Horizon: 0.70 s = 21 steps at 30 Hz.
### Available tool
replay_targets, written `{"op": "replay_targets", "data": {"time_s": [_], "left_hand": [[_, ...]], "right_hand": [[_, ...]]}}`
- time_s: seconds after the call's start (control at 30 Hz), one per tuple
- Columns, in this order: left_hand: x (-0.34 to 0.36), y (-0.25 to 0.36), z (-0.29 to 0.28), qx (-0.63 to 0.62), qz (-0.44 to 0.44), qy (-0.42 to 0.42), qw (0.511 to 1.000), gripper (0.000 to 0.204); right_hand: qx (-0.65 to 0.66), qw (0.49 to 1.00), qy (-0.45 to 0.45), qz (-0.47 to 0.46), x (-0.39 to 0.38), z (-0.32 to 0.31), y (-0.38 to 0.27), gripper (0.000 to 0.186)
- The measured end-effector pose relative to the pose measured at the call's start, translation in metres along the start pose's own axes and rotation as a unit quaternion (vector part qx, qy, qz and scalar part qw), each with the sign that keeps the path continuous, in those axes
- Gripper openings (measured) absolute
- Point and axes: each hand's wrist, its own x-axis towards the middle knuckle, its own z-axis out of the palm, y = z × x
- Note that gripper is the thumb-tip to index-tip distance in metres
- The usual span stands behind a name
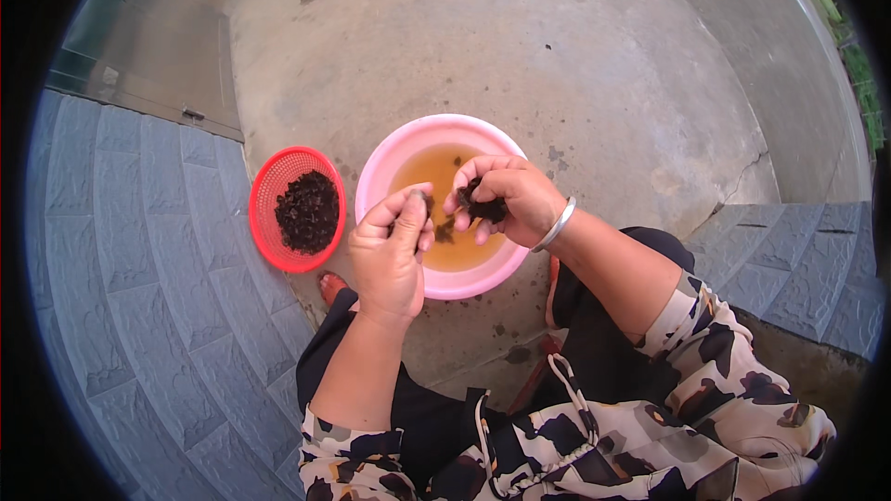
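A grey, stained concrete floor (501,46) extended across the centre, with dark spots (557,158) near the middle. Blue-grey, rough-faced rectangular tiles (139,250) lined the left side, adjoining a greyish flat metal panel (158,46) fitted with a small latch (192,114). Green leafy plants (863,83) were noted at the far right.

Pink basin (464,286) and red basket (261,193) share concrete floor (631,121)

I see the red basket sitting close by the floor's left edge, with the pink basin just beside it, farther in. Dark spots (557,154) dot the grey concrete around the basin. A small dark speck (548,46) lies well apart toward the far edge, and a crack (745,174) runs near the right edge.
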Motion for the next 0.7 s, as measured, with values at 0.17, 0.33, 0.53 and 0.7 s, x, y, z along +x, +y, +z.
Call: {"op": "replay_targets", "data": {"time_s": [0.17,0.33,0.53,0.7], "left_hand": [[-0.005,-0.002,0.004,0.254,0.124,-0.070,0.957,0.017],[-0.008,0.007,0.008,0.092,0.005,-0.059,0.994,0.021],[0.006,0.006,-0.012,-0.247,-0.150,-0.070,0.955,0.035],[0.006,0.006,-0.008,-0.314,-0.156,-0.068,0.934,0.038]], "right_hand": [[0.106,0.990,-0.065,0.063,-0.001,0.004,0.004,0.022],[0.072,0.992,-0.076,0.070,0.004,-0.003,0.008,0.030],[0.064,0.997,-0.045,-0.003,-0.001,0.002,-0.001,0.016],[-0.274,0.948,0.004,-0.165,-0.014,0.016,-0.008,0.014]]}}
